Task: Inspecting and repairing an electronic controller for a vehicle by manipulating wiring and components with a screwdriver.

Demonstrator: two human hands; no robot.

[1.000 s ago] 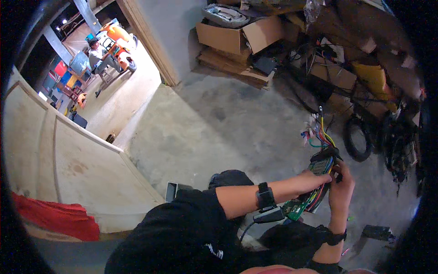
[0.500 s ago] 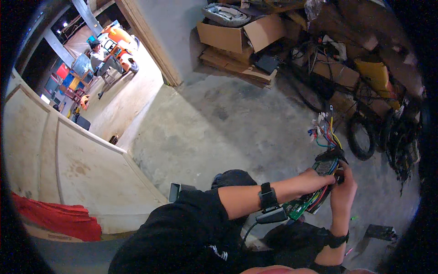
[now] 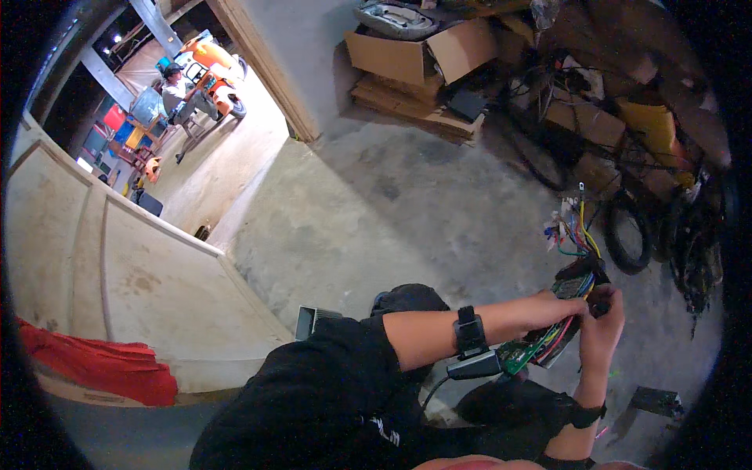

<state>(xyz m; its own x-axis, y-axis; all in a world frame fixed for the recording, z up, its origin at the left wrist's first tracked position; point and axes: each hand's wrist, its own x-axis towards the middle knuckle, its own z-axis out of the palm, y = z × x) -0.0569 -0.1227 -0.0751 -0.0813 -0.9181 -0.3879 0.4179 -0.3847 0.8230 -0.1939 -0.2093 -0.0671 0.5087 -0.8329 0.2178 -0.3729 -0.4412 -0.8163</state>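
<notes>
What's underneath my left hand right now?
A green circuit board and coloured wires show from beneath your left hand. Whatever lies directly under it is covered, so I can't tell.

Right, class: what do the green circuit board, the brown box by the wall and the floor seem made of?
Circuit board: probably resin laminate, flat and green; its gloss unclear. Brown box: seemingly cardboard, matt, with a spread flap. Floor: likely concrete, dull grey and blotchy.
</notes>
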